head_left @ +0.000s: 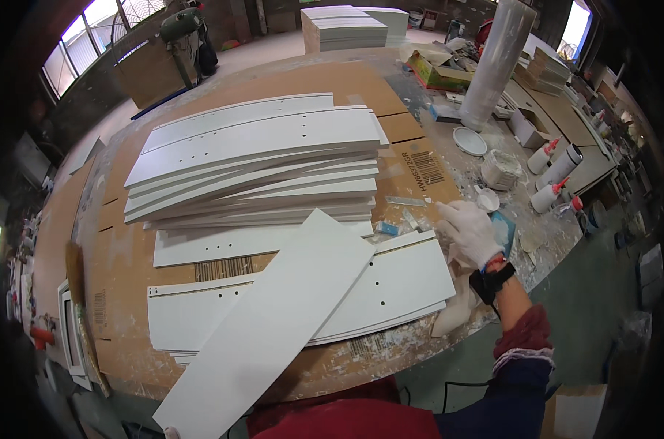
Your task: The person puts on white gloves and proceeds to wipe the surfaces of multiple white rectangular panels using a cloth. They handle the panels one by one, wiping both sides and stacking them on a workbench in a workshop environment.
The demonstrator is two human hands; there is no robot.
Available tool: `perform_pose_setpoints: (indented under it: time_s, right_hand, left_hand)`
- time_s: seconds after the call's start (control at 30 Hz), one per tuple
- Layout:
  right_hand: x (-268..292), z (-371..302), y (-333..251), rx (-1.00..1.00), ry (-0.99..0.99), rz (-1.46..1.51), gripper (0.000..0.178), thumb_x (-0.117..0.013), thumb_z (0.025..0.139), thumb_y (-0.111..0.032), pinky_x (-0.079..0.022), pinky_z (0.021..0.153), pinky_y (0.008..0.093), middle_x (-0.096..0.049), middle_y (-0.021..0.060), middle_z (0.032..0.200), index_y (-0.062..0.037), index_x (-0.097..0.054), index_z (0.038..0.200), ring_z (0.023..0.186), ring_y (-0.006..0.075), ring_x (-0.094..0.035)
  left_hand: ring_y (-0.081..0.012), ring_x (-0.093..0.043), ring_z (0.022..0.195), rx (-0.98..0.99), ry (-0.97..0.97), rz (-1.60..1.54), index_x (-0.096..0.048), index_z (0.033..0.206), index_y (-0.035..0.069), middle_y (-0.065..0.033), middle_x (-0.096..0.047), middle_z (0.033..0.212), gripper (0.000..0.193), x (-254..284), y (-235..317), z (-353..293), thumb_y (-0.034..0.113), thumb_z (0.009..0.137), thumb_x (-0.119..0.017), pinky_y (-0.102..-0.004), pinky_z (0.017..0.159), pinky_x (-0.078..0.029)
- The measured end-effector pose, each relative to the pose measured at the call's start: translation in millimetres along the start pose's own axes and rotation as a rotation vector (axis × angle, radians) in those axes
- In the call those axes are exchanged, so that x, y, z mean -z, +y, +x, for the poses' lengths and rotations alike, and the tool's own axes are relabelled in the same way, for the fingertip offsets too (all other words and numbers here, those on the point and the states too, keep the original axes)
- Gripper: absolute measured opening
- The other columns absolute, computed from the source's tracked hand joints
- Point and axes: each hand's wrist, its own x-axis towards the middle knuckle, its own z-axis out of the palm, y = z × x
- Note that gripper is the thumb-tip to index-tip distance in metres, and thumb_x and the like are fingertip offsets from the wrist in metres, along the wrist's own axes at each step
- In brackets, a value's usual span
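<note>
A long white panel point(273, 322) lies slantwise across a low stack of white drilled panels point(405, 282) at the bench's near edge, its near end overhanging the bench. Only a sliver of my left hand point(171, 433) shows at that near end, so its grip is hidden. My right hand point(469, 230), in a white glove, rests fingers apart at the stack's right end, partly over a blue pad point(504, 228). A white cloth point(455, 311) hangs just below my wrist.
A tall pile of white panels point(259, 157) fills the bench's middle on brown cardboard point(420, 172). To the right stand a small white cup point(487, 199), glue bottles point(548, 196), a white lid point(469, 140) and a wrapped film roll point(496, 62). More boards point(346, 25) are stacked at the back.
</note>
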Motion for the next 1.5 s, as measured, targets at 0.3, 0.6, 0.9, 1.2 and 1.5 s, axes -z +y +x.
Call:
perform_pose_setpoints:
  time_s: [0.3, 0.6, 0.9, 1.2, 1.5]
  right_hand:
    - [-84, 83, 14, -0.046, -0.209, -0.089, 0.022, -0.060, 0.081, -0.027, -0.049, 0.077, 0.0418, -0.061, 0.0088, 0.092, -0.0115, -0.062, 0.097, 0.094, 0.0300, -0.057]
    - [-69, 86, 2, -0.324, -0.382, 0.033, 0.022, -0.060, 0.081, -0.027, -0.048, 0.079, 0.0448, -0.064, 0.0148, 0.093, -0.0076, -0.065, 0.092, 0.093, 0.0347, -0.060]
    - [-1, 81, -17, -0.418, -0.046, 0.669, 0.026, -0.053, 0.088, -0.013, -0.046, 0.061, 0.0292, -0.059, 0.0071, 0.075, -0.0054, -0.058, 0.112, 0.069, 0.0190, -0.059]
    - [85, 16, -136, -0.365, -0.051, 1.429, 0.033, -0.043, 0.095, -0.005, -0.044, 0.058, 0.0188, -0.055, 0.0051, 0.081, 0.0012, -0.049, 0.127, 0.066, 0.0073, -0.051]
    - [67, -17, -209, -0.185, -0.172, 1.533, 0.038, -0.046, 0.089, 0.005, -0.050, 0.076, 0.0317, -0.058, 0.0118, 0.095, 0.0067, -0.049, 0.126, 0.088, 0.0187, -0.061]
  left_hand:
    - [-0.0305, -0.056, 0.110, 0.302, 0.216, 0.045, -0.045, 0.135, 0.008, -0.0138, -0.057, 0.125, 0.062, 116, -16, 35, 0.039, 0.084, -0.062, -0.0463, 0.094, -0.045]
    - [-0.0313, -0.059, 0.105, 0.046, 0.032, 0.006, -0.044, 0.132, 0.004, -0.0165, -0.058, 0.121, 0.056, 24, -23, 10, 0.036, 0.089, -0.057, -0.0454, 0.088, -0.050]
    - [-0.0321, -0.062, 0.099, -0.018, -0.109, -0.068, -0.044, 0.129, 0.000, -0.0193, -0.058, 0.117, 0.050, 7, -21, 2, 0.033, 0.093, -0.051, -0.0445, 0.082, -0.055]
    - [-0.0310, -0.062, 0.101, -0.079, -0.258, -0.099, -0.044, 0.125, -0.006, -0.0207, -0.057, 0.116, 0.044, -18, -21, 0, 0.026, 0.094, -0.047, -0.0424, 0.088, -0.053]
    - [-0.0295, -0.063, 0.097, -0.031, -0.331, -0.180, -0.046, 0.114, -0.007, -0.0196, -0.058, 0.110, 0.033, 2, -33, 11, 0.017, 0.092, -0.051, -0.0418, 0.086, -0.053]
